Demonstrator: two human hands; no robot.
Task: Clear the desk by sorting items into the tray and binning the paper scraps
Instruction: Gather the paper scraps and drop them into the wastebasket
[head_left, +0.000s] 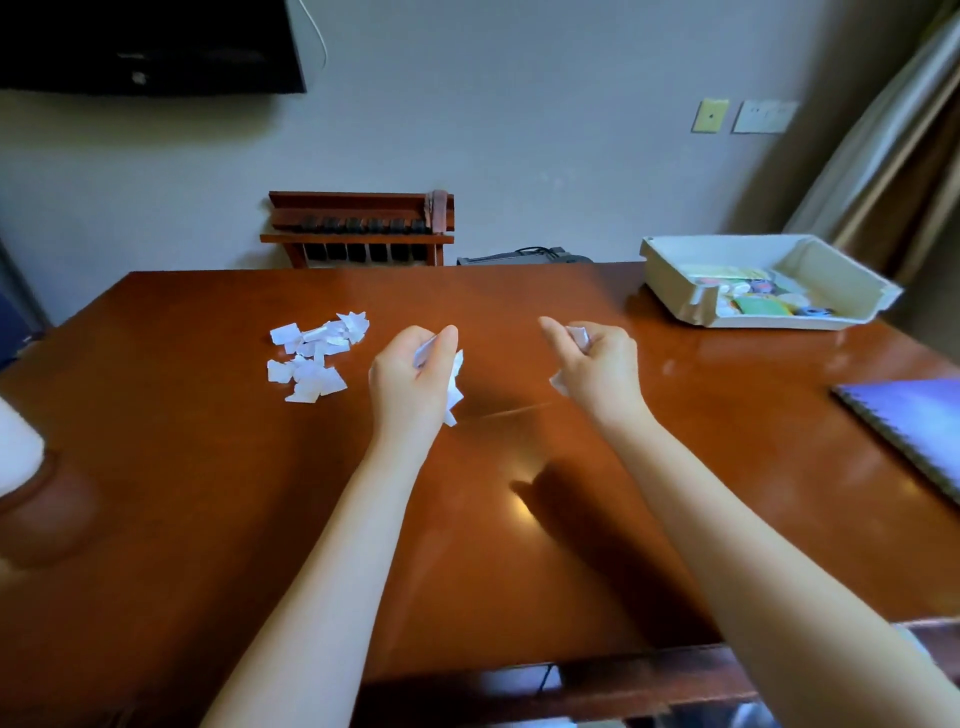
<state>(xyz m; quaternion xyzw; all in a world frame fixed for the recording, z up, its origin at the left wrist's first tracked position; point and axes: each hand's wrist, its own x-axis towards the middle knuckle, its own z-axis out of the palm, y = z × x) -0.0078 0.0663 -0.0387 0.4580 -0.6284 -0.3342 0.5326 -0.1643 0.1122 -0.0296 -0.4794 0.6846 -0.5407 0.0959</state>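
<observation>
My left hand (413, 376) is raised over the middle of the brown desk (208, 467) and grips a bunch of white paper scraps that stick out by its fingers. My right hand (597, 364), a little to the right and apart from it, also grips white scraps, seen above and below the fist. A loose pile of several white paper scraps (314, 356) lies on the desk to the left of my left hand. The cream tray (852, 283) stands at the far right corner and holds several small colourful items.
A purple spiral notebook (914, 426) lies at the desk's right edge. A white rounded object (15, 447) sits at the left edge. Behind the desk stand a wooden rack (358, 228) and a dark device (524, 257). No bin is in view.
</observation>
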